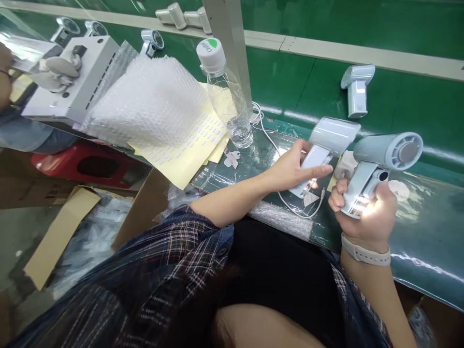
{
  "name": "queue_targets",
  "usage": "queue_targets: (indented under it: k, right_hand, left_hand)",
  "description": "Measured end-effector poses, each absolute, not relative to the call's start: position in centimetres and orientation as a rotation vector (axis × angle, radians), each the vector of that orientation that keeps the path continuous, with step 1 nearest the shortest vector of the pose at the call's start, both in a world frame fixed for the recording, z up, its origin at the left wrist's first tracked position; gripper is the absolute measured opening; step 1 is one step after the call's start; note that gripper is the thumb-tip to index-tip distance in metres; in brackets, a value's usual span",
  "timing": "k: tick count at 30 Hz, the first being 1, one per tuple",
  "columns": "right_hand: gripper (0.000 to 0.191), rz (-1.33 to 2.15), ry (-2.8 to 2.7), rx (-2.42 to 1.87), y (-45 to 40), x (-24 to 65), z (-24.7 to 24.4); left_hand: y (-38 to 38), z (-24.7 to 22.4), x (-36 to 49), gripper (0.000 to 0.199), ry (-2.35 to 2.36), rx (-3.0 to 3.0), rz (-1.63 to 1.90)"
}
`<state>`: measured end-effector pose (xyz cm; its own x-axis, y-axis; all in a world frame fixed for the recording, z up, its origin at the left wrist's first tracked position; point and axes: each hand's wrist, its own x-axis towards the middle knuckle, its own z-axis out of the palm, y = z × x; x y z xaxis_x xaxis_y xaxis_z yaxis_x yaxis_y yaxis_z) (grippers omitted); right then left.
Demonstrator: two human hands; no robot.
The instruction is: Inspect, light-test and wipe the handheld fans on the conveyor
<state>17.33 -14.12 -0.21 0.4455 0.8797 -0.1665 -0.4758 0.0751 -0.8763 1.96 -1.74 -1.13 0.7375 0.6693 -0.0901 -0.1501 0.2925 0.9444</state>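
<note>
A pale blue handheld fan (333, 137) is in my left hand (290, 169), whose fingers and thumb close round its handle. My right hand (369, 217), with a light watch strap on the wrist, grips the handle of a second pale blue handheld fan (379, 150). That fan's round grille faces right, and a bright light shows low on its handle. Between the hands, a white cable (319, 208) with a small plug end lies on the bench. Something whitish (347, 164), partly hidden, sits behind the right hand's fingers.
Another fan (358, 92) stands on the green conveyor beyond the bench. To the left are a water bottle (232, 106), bubble wrap (152, 101), a yellow label sheet (181, 159) and a white box-shaped device (76, 77). A metal post (232, 48) rises behind the bottle. A co-worker's arm shows far left.
</note>
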Motion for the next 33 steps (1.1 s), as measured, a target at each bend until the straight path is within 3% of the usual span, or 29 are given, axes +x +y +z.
queue_targets:
  k: [5,11,16,24,28,33]
  right_hand:
    - [0.057,1.034,-0.329,-1.077,-14.0,17.2,-0.5]
    - [0.052,0.988,-0.47,-1.073,-15.2,16.3,0.4]
    - [0.034,0.978,-0.483,-1.09,-15.5,15.8,2.0]
    - [0.039,1.134,-0.518,-0.972,-13.9,15.5,3.5]
    - [0.03,1.097,-0.537,-0.971,-13.8,15.1,3.8]
    - [0.036,1.051,-0.477,-0.965,-14.3,15.5,3.9]
  left_hand:
    - [-1.3,-1.6,2.2,0.056,0.471,1.085,0.496]
    - [-1.6,-0.1,1.1,0.064,0.321,1.156,0.519]
    - [-1.9,1.3,0.7,0.066,0.259,1.059,0.537]
    - [-1.4,0.7,1.2,0.066,0.261,0.987,0.439]
    - [-1.3,0.6,1.1,0.062,0.258,0.863,0.439]
    - [-1.2,0.8,0.9,0.062,0.222,0.858,0.451]
